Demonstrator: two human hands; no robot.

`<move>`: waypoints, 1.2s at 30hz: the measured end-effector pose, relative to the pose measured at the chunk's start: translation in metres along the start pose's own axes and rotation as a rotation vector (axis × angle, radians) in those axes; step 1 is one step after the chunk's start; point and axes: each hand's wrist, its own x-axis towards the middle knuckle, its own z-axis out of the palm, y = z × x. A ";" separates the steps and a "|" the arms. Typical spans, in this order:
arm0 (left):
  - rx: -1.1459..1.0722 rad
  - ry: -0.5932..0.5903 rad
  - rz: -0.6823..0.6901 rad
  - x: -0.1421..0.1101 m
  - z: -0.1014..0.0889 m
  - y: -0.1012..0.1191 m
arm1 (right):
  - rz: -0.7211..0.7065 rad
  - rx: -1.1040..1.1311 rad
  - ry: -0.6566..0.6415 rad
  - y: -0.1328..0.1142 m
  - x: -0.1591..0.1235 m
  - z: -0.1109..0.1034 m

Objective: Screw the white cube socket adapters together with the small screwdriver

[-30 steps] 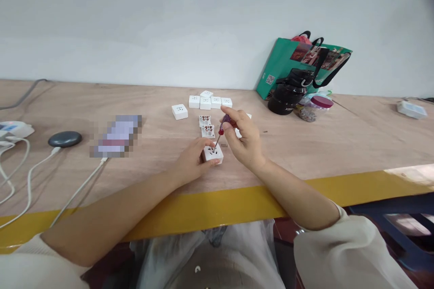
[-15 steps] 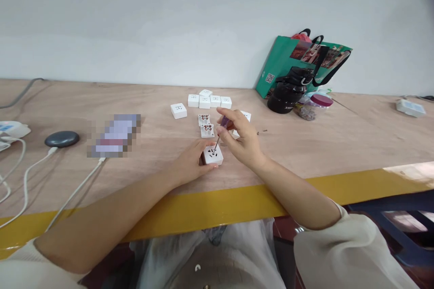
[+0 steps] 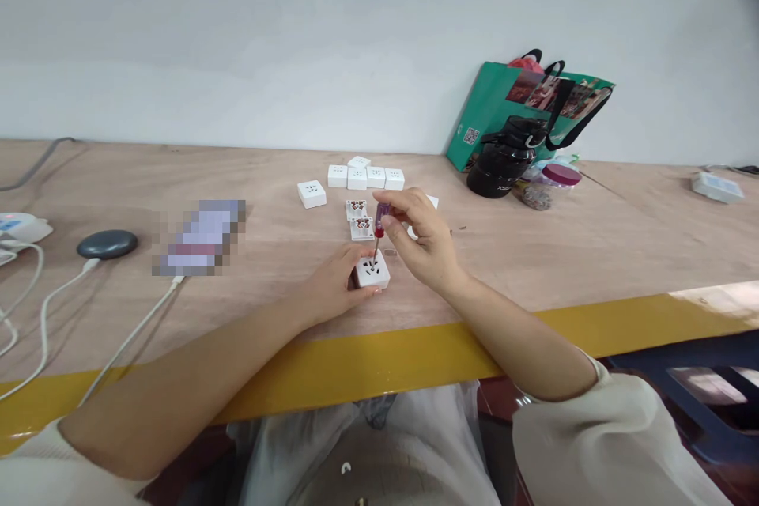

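My left hand (image 3: 337,285) grips a white power socket (image 3: 372,273) by its sides and keeps it flat on the table, slotted face up. Between the fingers of my right hand (image 3: 418,233) is a screwdriver (image 3: 381,220) with a purple and red handle. It stands nearly upright, its tip at the middle of the socket's face. Just beyond lie two open socket parts (image 3: 361,228) with copper-coloured pieces inside. Farther back, several closed white sockets (image 3: 356,178) form a row, one resting behind it. A single socket (image 3: 311,194) sits to their left. White parts behind my right hand are partly hidden.
On the left are a blurred phone (image 3: 205,237), a dark oval device (image 3: 107,244) and white cables (image 3: 44,316). A black flask (image 3: 501,162), a green bag (image 3: 483,107) and a jar with a dark red lid (image 3: 561,175) stand back right. Yellow tape (image 3: 385,360) lines the front edge.
The screwdriver has gone from tilted to nearly upright, and more of its handle shows as my right fingers have shifted. My left hand and the socket stay in place.
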 end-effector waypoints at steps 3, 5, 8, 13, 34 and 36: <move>0.003 0.004 0.007 0.000 0.000 0.000 | -0.003 -0.032 0.039 -0.001 -0.001 0.001; 0.007 0.005 0.002 0.000 0.000 0.000 | 0.013 -0.037 0.048 -0.002 -0.003 0.002; 0.002 0.001 0.007 0.001 0.000 -0.001 | 0.062 0.028 0.020 -0.001 -0.006 0.003; -0.003 -0.001 -0.005 0.002 0.000 -0.001 | 0.024 -0.078 0.058 -0.001 -0.003 0.001; -0.015 -0.026 -0.018 0.001 -0.002 0.001 | 0.094 -0.091 -0.005 0.002 -0.004 0.002; -0.011 -0.026 -0.010 0.001 -0.002 0.000 | 0.098 -0.062 -0.033 0.003 -0.004 0.002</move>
